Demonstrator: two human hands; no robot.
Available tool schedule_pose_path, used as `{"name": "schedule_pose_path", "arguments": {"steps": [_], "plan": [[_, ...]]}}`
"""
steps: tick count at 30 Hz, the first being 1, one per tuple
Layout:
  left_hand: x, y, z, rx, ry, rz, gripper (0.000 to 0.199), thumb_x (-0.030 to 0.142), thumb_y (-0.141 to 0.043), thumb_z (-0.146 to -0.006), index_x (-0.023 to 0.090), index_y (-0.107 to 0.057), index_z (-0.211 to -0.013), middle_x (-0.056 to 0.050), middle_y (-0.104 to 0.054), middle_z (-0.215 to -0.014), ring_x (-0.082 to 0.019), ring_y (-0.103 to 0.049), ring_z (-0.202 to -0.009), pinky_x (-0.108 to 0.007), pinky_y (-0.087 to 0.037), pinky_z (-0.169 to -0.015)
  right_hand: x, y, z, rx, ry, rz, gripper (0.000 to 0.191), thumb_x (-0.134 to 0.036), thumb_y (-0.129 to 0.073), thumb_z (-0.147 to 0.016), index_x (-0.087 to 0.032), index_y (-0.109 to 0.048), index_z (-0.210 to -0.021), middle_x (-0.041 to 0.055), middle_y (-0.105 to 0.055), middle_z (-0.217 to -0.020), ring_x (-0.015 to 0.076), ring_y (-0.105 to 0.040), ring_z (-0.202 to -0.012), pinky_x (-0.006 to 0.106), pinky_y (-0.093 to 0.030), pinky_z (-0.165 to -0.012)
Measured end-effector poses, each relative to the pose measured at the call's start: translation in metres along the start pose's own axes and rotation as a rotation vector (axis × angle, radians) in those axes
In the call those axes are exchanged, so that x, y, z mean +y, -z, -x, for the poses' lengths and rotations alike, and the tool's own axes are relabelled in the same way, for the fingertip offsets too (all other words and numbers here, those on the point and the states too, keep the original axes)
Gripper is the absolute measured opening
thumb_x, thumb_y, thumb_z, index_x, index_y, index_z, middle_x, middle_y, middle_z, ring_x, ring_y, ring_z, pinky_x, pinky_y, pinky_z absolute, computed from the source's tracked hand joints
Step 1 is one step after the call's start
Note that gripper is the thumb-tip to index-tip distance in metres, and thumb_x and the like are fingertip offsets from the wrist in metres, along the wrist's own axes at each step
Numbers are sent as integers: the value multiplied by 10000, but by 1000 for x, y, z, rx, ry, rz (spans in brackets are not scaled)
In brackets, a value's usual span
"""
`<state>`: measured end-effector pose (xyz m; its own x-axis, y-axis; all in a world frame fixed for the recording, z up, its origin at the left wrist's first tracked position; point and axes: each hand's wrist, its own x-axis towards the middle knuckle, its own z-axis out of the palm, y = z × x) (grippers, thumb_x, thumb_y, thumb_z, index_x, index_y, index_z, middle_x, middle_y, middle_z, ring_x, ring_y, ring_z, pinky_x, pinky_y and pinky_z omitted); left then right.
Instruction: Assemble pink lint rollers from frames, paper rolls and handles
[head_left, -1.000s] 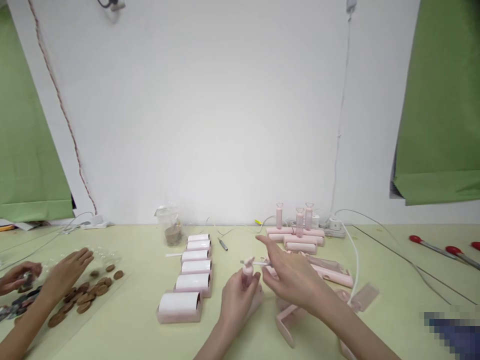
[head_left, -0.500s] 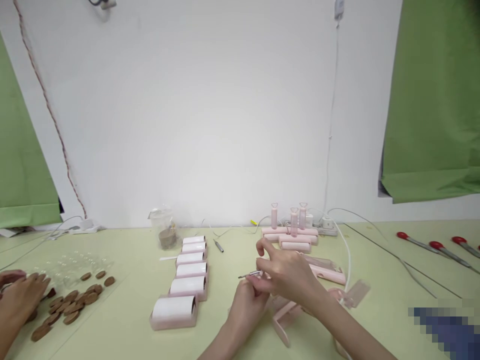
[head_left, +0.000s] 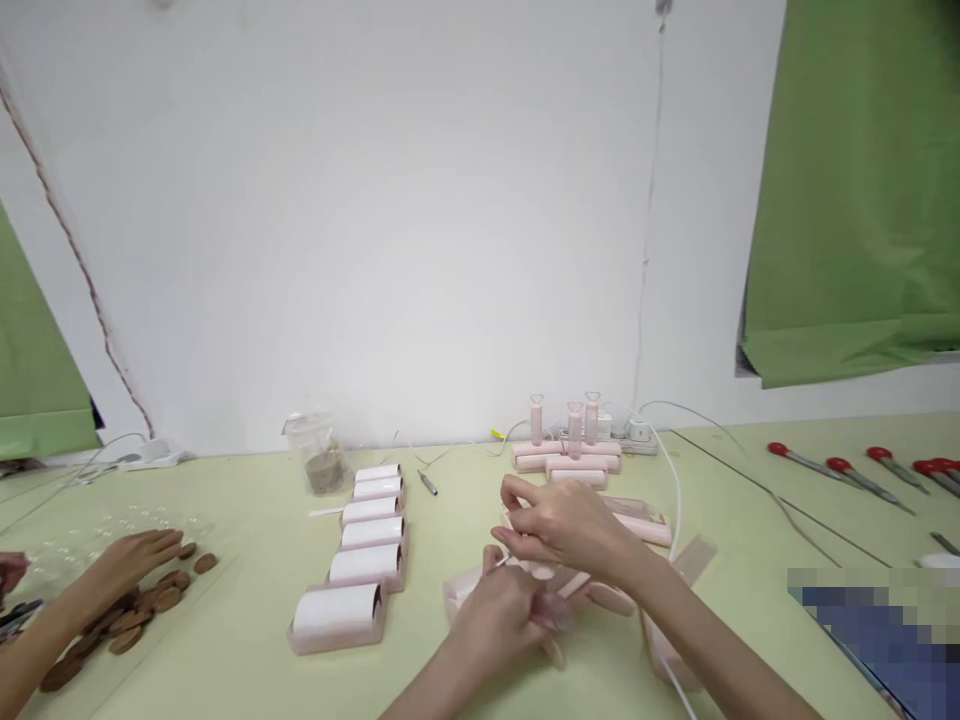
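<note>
Right of the neatly set-out row of white rollers [head_left: 337,612], the left hand [head_left: 495,612] grasps a translucent pink part [head_left: 553,610], seemingly unfinished, while the right hand [head_left: 576,520] pinches a slim tool [head_left: 498,564], and pink pieces [head_left: 646,530] farther right lie apparently unassembled.

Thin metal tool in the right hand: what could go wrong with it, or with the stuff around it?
The thin metal tool in the right hand is very close to the left hand, so a slip might poke it. The white cable passes by the right forearm and could get snagged. The slim upright pink tube might topple if bumped.
</note>
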<state>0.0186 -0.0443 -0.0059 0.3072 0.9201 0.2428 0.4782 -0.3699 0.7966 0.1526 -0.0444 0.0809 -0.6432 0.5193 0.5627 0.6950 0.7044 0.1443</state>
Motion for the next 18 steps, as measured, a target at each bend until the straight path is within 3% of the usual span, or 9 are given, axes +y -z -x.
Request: {"name": "schedule_pose_path", "arguments": {"steps": [4, 7, 10, 12, 14, 18], "plan": [[-6, 7, -7, 16, 12, -8, 278, 331, -381, -776, 202, -398, -530, 37, -414, -468, -146, -447, -564, -271, -367, -611, 28, -4, 0, 47, -320, -25, 509, -474, -246, -876, -173, -592, -654, 37, -493, -946, 51, -469, -504, 203, -278, -468], [-3, 20, -10, -85, -26, -13, 350, 418, -358, -800, 190, -424, -543, 24, -484, -525, -137, -481, -576, -251, -382, -623, 52, -14, 7, -105, -576, 54, 457, -402, -211, -891, -185, -595, -772, 67, -463, -1010, 105, -541, -615, 213, -301, -491], [2, 33, -7, -89, -60, -99, 277, 454, -481, -728, 189, -516, -801, -16, -564, -823, -194, -491, -844, -277, -382, -755, 70, -28, 19, -268, -656, 35, 323, -274, -291, -864, -195, -604, -878, 87, -493, -1014, 139, -574, -643, 229, -330, -524], [1, 40, -4, -14, -46, -154, 458, 454, -607, -614, 208, -467, -974, -37, -521, -1005, -234, -430, -989, -312, -361, -830, 78, -36, 26, -329, -706, 18, 292, -228, -388, -810, -192, -550, -1050, 123, -514, -1041, 180, -592, -685, 243, -345, -533], [-7, 45, 2, 38, -14, -158, 582, 426, -668, -539, 213, -421, -1021, -56, -477, -1083, -251, -407, -1040, -330, -349, -865, 84, -38, 33, -398, -773, -15, 430, -225, -470, -752, -149, -460, -1175, 174, -531, -1059, 225, -597, -734, 258, -361, -530], [-36, 45, 20, 7, 67, -45, 693, 300, -690, -526, 215, -305, -1097, -77, -433, -1131, -233, -419, -1068, -304, -353, -875, 98, -28, 46, -527, -870, -143, 415, -302, -508, -704, -105, -553, -1066, 191, -588, -1008, 188, -592, -541, 263, -381, -439]]}}
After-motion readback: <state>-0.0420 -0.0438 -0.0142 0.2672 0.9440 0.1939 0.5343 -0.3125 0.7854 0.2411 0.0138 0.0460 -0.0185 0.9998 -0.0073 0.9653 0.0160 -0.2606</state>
